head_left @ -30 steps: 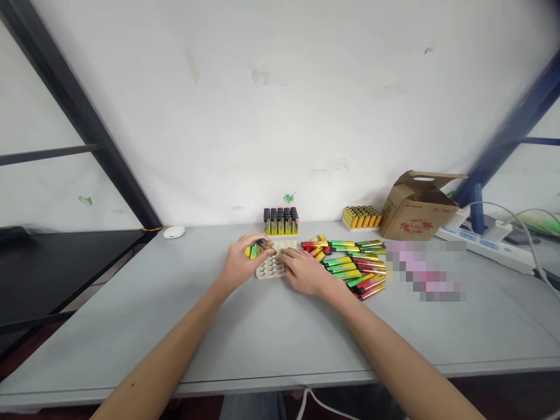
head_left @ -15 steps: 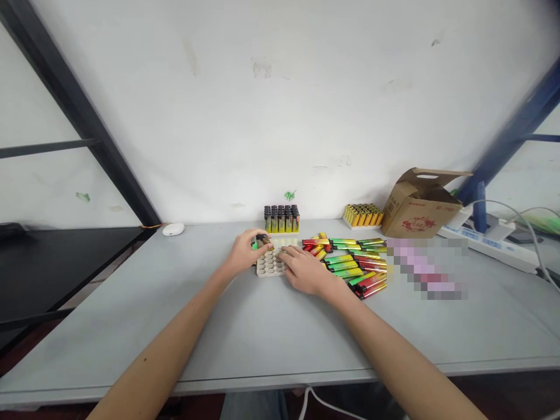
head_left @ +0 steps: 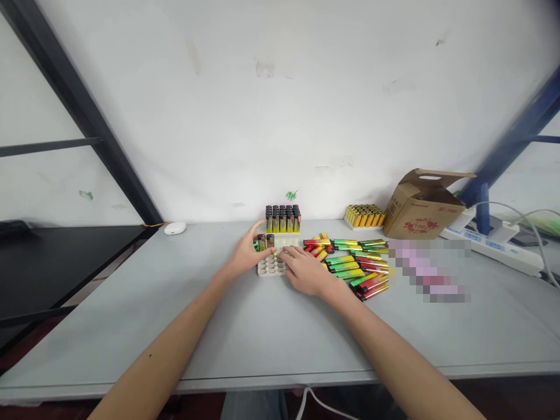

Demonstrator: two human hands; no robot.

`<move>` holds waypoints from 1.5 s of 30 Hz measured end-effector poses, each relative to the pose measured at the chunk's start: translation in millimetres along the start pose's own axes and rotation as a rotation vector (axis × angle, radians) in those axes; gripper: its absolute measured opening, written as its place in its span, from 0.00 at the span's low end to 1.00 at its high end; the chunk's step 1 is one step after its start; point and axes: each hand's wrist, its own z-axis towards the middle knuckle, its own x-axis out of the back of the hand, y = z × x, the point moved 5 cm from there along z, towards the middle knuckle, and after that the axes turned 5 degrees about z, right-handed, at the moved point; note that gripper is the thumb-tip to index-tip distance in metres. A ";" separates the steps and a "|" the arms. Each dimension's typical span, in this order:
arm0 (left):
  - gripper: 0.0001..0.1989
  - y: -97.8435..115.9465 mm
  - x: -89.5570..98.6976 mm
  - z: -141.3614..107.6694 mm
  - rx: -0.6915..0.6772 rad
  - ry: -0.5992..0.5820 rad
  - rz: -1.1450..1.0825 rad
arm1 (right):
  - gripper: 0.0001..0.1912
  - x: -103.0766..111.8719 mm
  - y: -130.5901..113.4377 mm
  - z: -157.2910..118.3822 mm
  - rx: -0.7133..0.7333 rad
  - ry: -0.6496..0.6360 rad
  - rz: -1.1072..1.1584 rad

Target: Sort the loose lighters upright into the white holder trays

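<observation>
A white tray [head_left: 272, 269] with rows of holes lies on the table between my hands. Two dark-topped lighters [head_left: 270, 241] stand upright at its back left. My left hand [head_left: 245, 252] is at the tray's left side, with thumb and index finger spread around these lighters and no visible grip on them. A bit of green shows beside that hand, mostly hidden. My right hand [head_left: 306, 269] rests over the tray's right part, its bent fingers gripping the edge and covering several holes. Right of it lies a loose pile of red, green and yellow lighters [head_left: 345, 265].
Against the wall stands a block of black-topped upright lighters [head_left: 283, 220]. Farther right are a tray of yellow lighter bodies [head_left: 365, 217], an open cardboard box [head_left: 422, 213] and a white power strip [head_left: 494, 248] with cables. A white case [head_left: 175, 228] lies at left.
My left hand has opened, its index finger lifting away from the lighters, which now show standing in the tray. My right hand has stayed on the tray.
</observation>
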 end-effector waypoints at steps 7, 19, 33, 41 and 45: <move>0.26 -27.8 28.9 -1.4 0.029 -0.001 0.071 | 0.19 2.8 1.2 -0.4 -0.007 0.023 0.001; 0.11 -59.6 23.9 2.4 0.138 0.083 0.479 | 0.22 0.9 1.8 0.3 -0.024 0.012 0.080; 0.04 -44.7 41.7 -1.9 0.158 0.237 0.417 | 0.22 0.5 -0.4 -1.5 -0.003 0.016 0.059; 0.14 -32.5 40.0 -4.4 0.248 0.294 -0.193 | 0.22 -0.4 -0.5 -1.1 -0.002 0.028 0.066; 0.19 -30.5 38.0 -4.2 0.325 0.314 -0.428 | 0.23 0.1 -1.5 -1.7 -0.006 0.017 0.071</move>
